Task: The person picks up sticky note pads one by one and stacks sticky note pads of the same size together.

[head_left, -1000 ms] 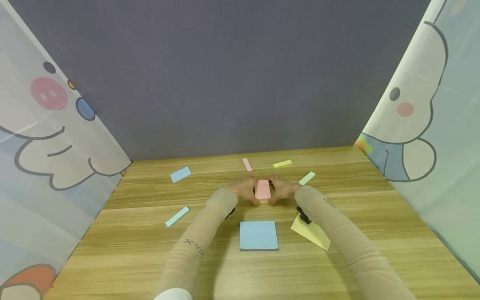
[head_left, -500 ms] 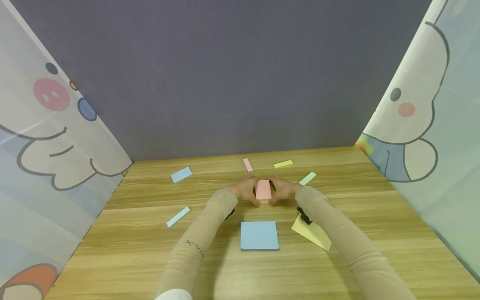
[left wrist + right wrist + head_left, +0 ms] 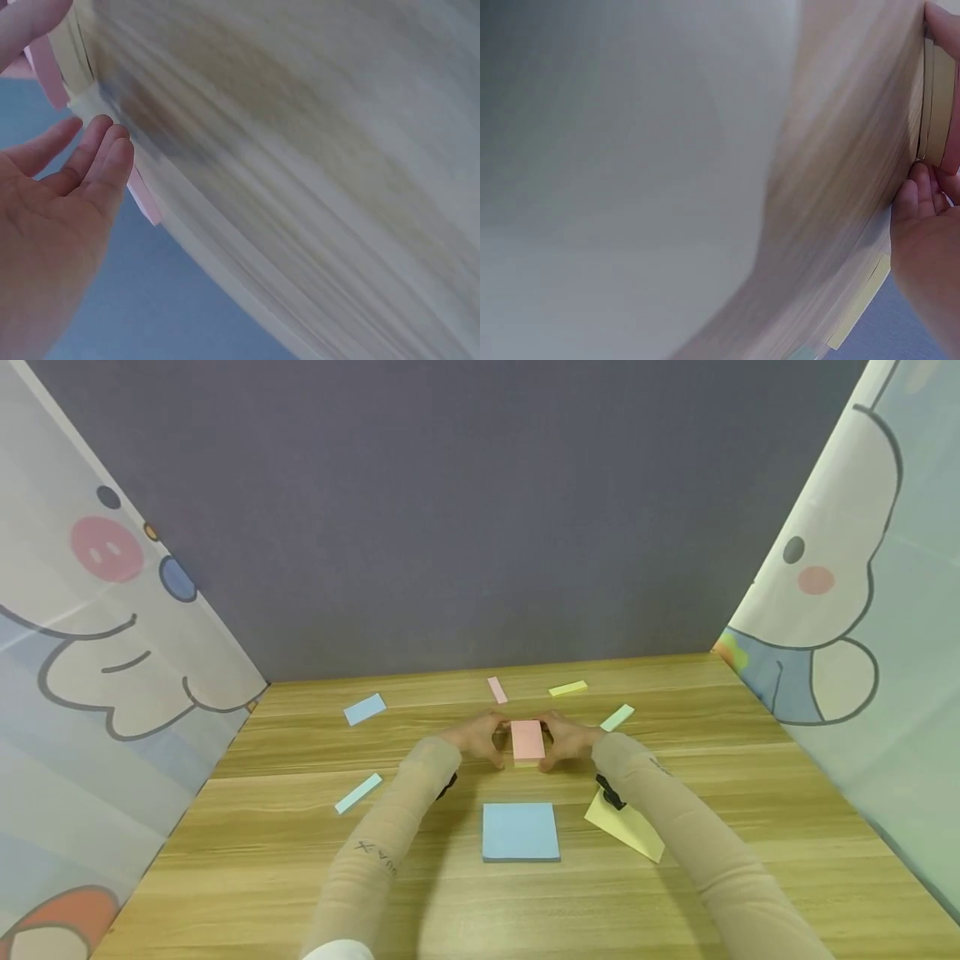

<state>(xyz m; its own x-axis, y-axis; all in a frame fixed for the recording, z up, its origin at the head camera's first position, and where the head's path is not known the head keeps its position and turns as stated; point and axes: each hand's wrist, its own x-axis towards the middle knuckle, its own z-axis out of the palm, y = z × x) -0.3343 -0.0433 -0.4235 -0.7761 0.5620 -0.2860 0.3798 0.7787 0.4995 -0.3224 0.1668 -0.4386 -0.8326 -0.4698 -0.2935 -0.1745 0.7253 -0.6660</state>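
Pink-topped stack (image 3: 528, 740): lay flat on the worktop (image 3: 285, 868) between the two hands, beyond the blue square pad (image 3: 521, 832), with yellow layers visible beneath its top.
Left hand (image 3: 476, 737): fingers relaxed and holding nothing; a narrow gap separated them from the left side of the stack.
Right hand (image 3: 568, 739): fingers and thumb grasped the stack, fingers at its far end, thumb at its near end.
Stack handling step: judged to be steadying or squaring the layers.
Stack next move: judged to call for light, even contact at the edges, since the upper layer could slip under an uneven push.
Worktop material: wood-grain finish, boards running crosswise.
Worktop far edge: carried a pink strip (image 3: 497, 690) and a yellow strip (image 3: 567, 688).
Worktop left: carried a blue rectangle (image 3: 365, 709) and, nearer the person, a pale aqua strip (image 3: 358, 793).
Worktop right: carried a green strip (image 3: 617, 717) and a yellow sheet (image 3: 636, 840), both partly hidden by the right arm.
Back wall (image 3: 480, 510): plain dark grey.
Side panels (image 3: 915, 610): pale, with cartoon animals printed at both sides.
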